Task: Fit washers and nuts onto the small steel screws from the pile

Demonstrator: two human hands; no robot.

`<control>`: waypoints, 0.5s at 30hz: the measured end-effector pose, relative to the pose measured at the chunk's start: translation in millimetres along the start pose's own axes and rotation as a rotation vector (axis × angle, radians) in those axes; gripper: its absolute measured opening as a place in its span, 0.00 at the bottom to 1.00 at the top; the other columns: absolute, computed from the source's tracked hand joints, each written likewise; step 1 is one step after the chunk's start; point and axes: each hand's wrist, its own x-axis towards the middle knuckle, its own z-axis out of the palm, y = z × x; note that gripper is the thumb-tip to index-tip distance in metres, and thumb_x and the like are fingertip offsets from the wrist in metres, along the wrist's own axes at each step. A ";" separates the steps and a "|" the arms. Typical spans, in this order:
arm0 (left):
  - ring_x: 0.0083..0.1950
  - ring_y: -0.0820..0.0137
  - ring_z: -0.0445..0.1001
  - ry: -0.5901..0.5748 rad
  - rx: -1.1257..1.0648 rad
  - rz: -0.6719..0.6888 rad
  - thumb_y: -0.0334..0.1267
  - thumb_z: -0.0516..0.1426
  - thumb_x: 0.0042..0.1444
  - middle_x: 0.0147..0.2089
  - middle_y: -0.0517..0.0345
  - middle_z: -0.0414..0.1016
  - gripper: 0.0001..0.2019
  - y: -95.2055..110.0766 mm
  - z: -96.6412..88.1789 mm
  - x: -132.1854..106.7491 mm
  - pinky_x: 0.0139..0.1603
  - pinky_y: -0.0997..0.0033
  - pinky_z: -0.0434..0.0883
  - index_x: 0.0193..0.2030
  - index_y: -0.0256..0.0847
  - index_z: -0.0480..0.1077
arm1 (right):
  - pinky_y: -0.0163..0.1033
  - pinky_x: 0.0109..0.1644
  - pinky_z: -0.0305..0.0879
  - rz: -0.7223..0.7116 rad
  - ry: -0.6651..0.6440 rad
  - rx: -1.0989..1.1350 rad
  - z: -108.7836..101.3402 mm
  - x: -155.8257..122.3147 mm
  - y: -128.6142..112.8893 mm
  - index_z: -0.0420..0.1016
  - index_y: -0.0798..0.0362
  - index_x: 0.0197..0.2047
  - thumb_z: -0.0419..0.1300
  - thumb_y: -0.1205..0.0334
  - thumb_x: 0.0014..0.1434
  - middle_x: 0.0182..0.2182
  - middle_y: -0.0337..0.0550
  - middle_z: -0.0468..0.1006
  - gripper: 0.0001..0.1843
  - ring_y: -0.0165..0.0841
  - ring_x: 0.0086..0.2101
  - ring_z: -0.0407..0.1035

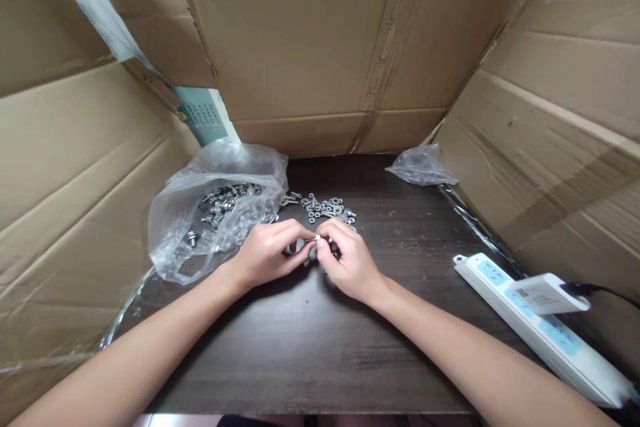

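My left hand (273,247) and my right hand (347,255) meet over the middle of the table, fingertips almost touching. Between them is a small silvery metal fastener (317,237), pinched by thumb and forefinger on both sides. The fingers cover most of it, so I cannot tell whether it is one piece or a bolt with a nut. Just beyond the hands lies a loose pile of nuts, washers and bolts (327,208). More small metal parts are partly hidden beneath the fingers. Left of my left hand, a clear plastic bag (170,213) lies open with many bolts (225,203) in it.
Cardboard walls (310,33) enclose the dark wooden table (300,360) at the back and sides. A smaller plastic bag (421,165) lies at the back right. Along the right runs a white power strip (530,327) with a white adapter (547,293) and black cable plugged in.
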 end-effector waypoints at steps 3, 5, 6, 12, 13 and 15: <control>0.24 0.78 0.71 -0.005 -0.003 0.001 0.34 0.57 0.66 0.29 0.61 0.76 0.04 -0.3 -0.1 -0.3 0.26 0.78 0.66 0.41 0.38 0.74 | 0.41 0.39 0.63 0.005 -0.003 -0.003 -0.1 0.5 -0.1 0.65 0.50 0.33 0.52 0.66 0.67 0.33 0.43 0.72 0.09 0.35 0.34 0.66; 0.24 0.78 0.71 -0.008 -0.004 0.000 0.34 0.57 0.66 0.29 0.61 0.76 0.04 -0.4 -0.4 -0.6 0.26 0.78 0.66 0.42 0.38 0.74 | 0.41 0.39 0.63 0.002 -0.003 -0.002 -0.2 0.8 -0.2 0.65 0.50 0.33 0.52 0.65 0.67 0.33 0.43 0.72 0.09 0.35 0.34 0.67; 0.24 0.78 0.71 -0.008 -0.005 -0.001 0.34 0.57 0.66 0.29 0.61 0.76 0.04 -0.4 -0.5 -0.7 0.26 0.78 0.66 0.42 0.38 0.74 | 0.41 0.39 0.63 0.001 -0.003 -0.001 -0.3 0.8 -0.2 0.65 0.50 0.33 0.52 0.65 0.67 0.33 0.43 0.72 0.09 0.35 0.34 0.67; 0.24 0.78 0.71 -0.006 -0.009 -0.005 0.33 0.58 0.65 0.30 0.61 0.76 0.03 0.1 -1.3 -0.6 0.26 0.78 0.66 0.41 0.37 0.74 | 0.41 0.40 0.64 -0.005 -0.003 0.007 -0.7 0.3 0.2 0.65 0.50 0.33 0.51 0.65 0.68 0.33 0.44 0.72 0.10 0.35 0.35 0.67; 0.24 0.78 0.71 -0.007 -0.010 -0.006 0.33 0.58 0.65 0.30 0.61 0.76 0.03 0.1 -1.4 -0.6 0.26 0.78 0.66 0.41 0.37 0.74 | 0.41 0.40 0.64 -0.005 -0.003 0.009 -0.6 0.2 0.3 0.65 0.50 0.33 0.51 0.65 0.68 0.33 0.44 0.72 0.10 0.35 0.35 0.67; 0.24 0.78 0.71 -0.007 -0.011 -0.006 0.33 0.59 0.65 0.30 0.61 0.76 0.03 0.1 -1.4 -0.7 0.26 0.78 0.66 0.41 0.37 0.74 | 0.41 0.41 0.64 -0.007 -0.004 0.011 -0.5 0.3 0.3 0.65 0.50 0.33 0.50 0.65 0.68 0.33 0.44 0.72 0.10 0.35 0.35 0.67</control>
